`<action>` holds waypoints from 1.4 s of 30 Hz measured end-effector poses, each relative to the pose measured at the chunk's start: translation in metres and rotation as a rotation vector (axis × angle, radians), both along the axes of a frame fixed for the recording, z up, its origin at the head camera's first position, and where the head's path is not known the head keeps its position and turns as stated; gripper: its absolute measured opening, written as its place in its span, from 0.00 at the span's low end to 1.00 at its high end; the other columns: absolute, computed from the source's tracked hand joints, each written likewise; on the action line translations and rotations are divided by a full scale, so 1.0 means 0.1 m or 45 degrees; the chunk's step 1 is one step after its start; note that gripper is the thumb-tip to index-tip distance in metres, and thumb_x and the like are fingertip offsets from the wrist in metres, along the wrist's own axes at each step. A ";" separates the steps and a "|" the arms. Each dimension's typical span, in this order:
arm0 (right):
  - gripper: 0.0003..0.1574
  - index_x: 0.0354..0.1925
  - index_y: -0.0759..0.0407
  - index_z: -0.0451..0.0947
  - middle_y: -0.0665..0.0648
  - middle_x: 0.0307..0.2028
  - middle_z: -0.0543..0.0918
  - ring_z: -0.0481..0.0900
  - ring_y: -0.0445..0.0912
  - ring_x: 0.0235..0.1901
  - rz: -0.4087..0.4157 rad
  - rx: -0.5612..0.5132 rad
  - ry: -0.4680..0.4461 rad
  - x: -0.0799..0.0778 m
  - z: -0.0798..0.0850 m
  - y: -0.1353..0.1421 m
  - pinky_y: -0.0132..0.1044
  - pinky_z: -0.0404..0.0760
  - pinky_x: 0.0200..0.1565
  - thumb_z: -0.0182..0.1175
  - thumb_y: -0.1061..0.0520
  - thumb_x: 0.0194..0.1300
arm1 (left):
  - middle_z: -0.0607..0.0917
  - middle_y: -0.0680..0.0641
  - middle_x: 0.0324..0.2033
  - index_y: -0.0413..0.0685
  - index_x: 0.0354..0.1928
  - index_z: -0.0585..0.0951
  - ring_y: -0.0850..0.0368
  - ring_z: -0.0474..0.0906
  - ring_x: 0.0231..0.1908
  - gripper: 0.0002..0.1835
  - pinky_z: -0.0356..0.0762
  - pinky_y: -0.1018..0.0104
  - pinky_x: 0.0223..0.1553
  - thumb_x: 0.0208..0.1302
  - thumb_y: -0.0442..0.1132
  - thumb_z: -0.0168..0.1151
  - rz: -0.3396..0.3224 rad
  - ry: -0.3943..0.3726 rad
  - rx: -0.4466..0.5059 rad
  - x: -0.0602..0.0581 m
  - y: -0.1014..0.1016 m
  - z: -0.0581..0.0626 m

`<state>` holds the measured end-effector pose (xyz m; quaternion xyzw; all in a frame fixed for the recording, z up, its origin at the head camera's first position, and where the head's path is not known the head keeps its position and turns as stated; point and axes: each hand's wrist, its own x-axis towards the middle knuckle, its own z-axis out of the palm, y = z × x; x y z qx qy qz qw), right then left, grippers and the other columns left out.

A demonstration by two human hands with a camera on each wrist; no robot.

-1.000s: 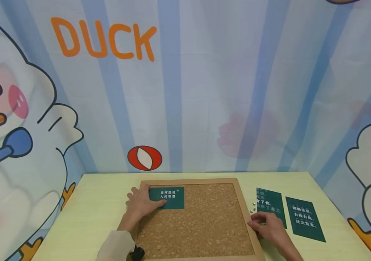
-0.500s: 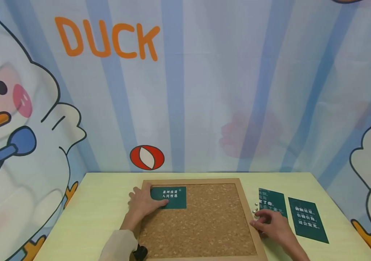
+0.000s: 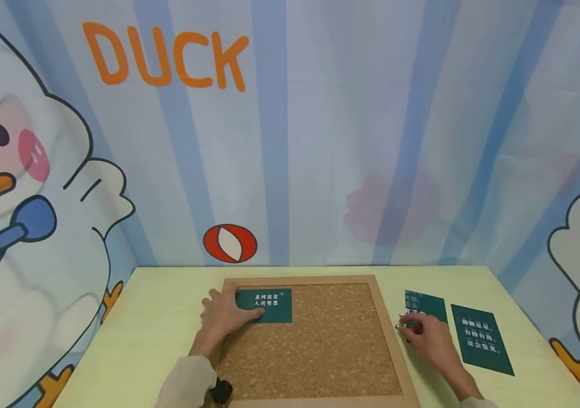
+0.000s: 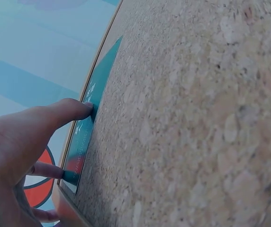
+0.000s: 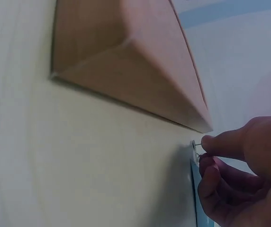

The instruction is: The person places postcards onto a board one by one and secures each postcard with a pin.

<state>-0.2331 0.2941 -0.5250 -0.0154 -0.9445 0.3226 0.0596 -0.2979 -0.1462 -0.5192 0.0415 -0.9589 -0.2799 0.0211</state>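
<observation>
One card laid on the corkboard, no pin showing in it

The left grip presses it straight-thumbed into the far left corner. The right grip curls at small pins beside the board; whether it has one, I cannot tell. Two other cards lie off it, on the pale tabletop, before a striped backdrop.

A pale cloth backdrop with blue stripes hangs right behind the light yellow table. I see a big white duck printed at left, orange letters spelling DUCK, and, just above the table's far edge, a red-and-white oval.
</observation>
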 end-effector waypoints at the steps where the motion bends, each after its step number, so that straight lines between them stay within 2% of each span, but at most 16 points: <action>1: 0.08 0.42 0.62 0.87 0.50 0.27 0.83 0.75 0.43 0.25 0.010 0.022 0.019 -0.02 0.00 -0.01 0.37 0.72 0.26 0.71 0.61 0.65 | 0.70 0.30 0.50 0.44 0.67 0.73 0.31 0.65 0.53 0.49 0.72 0.32 0.47 0.48 0.65 0.79 0.001 0.001 0.004 0.00 0.00 0.00; 8: 0.03 0.37 0.59 0.88 0.49 0.28 0.83 0.76 0.43 0.27 0.017 0.103 0.044 -0.06 -0.01 -0.04 0.39 0.73 0.29 0.71 0.62 0.64 | 0.70 0.31 0.51 0.45 0.66 0.73 0.32 0.65 0.54 0.49 0.72 0.33 0.47 0.48 0.65 0.80 0.010 0.005 0.020 -0.02 0.01 -0.02; 17: 0.02 0.36 0.61 0.87 0.49 0.25 0.82 0.75 0.44 0.26 0.012 0.130 0.036 -0.05 -0.02 -0.09 0.40 0.73 0.29 0.70 0.62 0.64 | 0.70 0.31 0.51 0.45 0.65 0.74 0.31 0.65 0.54 0.48 0.71 0.33 0.48 0.48 0.64 0.80 0.018 0.002 0.036 -0.01 0.01 -0.01; 27: 0.02 0.34 0.60 0.82 0.51 0.29 0.82 0.78 0.45 0.29 0.033 0.129 0.098 -0.08 0.13 -0.19 0.44 0.77 0.32 0.66 0.63 0.66 | 0.70 0.30 0.52 0.45 0.66 0.73 0.30 0.65 0.55 0.48 0.71 0.30 0.50 0.48 0.64 0.80 0.018 0.006 0.033 0.00 0.00 -0.01; 35: 0.04 0.33 0.59 0.78 0.53 0.32 0.82 0.82 0.48 0.32 0.044 0.066 0.115 -0.19 0.22 -0.43 0.44 0.82 0.32 0.62 0.63 0.66 | 0.70 0.30 0.53 0.45 0.66 0.73 0.31 0.64 0.55 0.48 0.70 0.31 0.50 0.49 0.63 0.80 0.018 -0.001 0.044 0.03 0.01 0.00; 42: 0.04 0.33 0.58 0.76 0.53 0.29 0.79 0.77 0.46 0.29 0.128 0.005 0.158 -0.36 0.33 -0.76 0.38 0.77 0.29 0.62 0.66 0.64 | 0.70 0.30 0.52 0.46 0.66 0.73 0.31 0.65 0.55 0.48 0.71 0.31 0.50 0.49 0.64 0.79 0.011 0.016 0.024 0.02 0.00 0.01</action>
